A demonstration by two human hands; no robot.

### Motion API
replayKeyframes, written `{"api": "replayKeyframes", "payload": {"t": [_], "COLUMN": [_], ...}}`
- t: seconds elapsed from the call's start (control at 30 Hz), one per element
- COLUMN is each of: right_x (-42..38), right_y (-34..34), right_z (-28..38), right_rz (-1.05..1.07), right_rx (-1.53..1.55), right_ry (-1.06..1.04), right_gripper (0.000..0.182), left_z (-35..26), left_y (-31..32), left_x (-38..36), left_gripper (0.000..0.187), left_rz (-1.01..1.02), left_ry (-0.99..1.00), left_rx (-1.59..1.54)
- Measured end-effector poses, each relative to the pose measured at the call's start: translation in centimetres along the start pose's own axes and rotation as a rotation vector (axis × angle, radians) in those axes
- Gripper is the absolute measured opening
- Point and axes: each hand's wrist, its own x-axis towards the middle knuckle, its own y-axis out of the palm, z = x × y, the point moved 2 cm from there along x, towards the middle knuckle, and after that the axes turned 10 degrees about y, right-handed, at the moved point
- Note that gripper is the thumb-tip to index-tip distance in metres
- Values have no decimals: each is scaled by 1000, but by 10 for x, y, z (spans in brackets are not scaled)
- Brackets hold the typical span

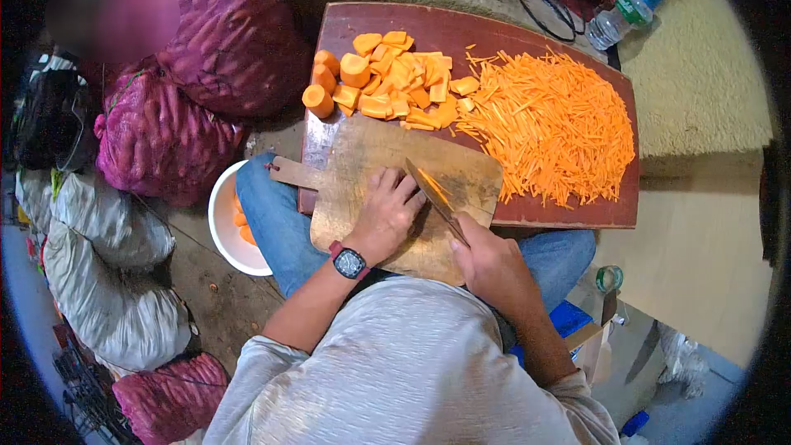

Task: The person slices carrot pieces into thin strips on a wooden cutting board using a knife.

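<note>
Nearest to us, our right hand has its fingers wrapped tight around the handle of one knife, whose blade slants up and left over the small wooden cutting board. Our left hand, with one black watch on its wrist, lies flat on that board with fingers together and curled, fingertips right beside the blade. A thin orange carrot slice sits along the blade; how much lies under the hand we cannot tell.

We judge that we are in the middle of cutting slices down into matchsticks. The next stroke calls for the blade to fall close to the knuckles, with the fingertips kept tucked back.

Just left of our knee stands one white bowl with a few orange pieces inside. The small board rests on one large red-brown board, which serves as our desk.

On it we count about four round carrot stubs at the left, then one heap of flat carrot slabs, too many to count. One broad pile of carrot matchsticks fills the right.

Farther off lie at least two purple mesh sacks, and one plastic bottle with a blue cap.
</note>
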Motion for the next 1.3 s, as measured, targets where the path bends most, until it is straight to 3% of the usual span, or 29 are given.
{"api": "replayKeyframes", "payload": {"t": [0.07,0.13,0.27,0.33,0.57,0.67,0.73,1.3], "right_x": [4,20,8,-1,19,4,16,2], "right_y": [5,4,-5,-6,2,-2,0,-6], "right_z": [0,8,12,12,8,10,13,18], "right_rz": [-8,-14,-41,0,-17,-59,13,3], "right_rx": [-2,92,79,54,27,-39,81,48], "right_ry": [19,33,-17,73,-87,-77,47,0], "right_gripper": [44,31,30,26,36,34,36,38], "left_z": [-1,-2,0,-2,-2,-2,-3,-2], "left_y": [-1,0,-1,0,-2,3,2,-1], "left_x": [-1,1,0,1,0,-5,-4,-4], "left_gripper": [36,36,32,30,27,26,26,31], "left_rz": [4,25,24,-34,-29,-60,-48,-93], "left_ry": [7,-11,8,32,7,13,-6,-30], "left_rx": [-8,-5,11,51,68,102,102,95]}}
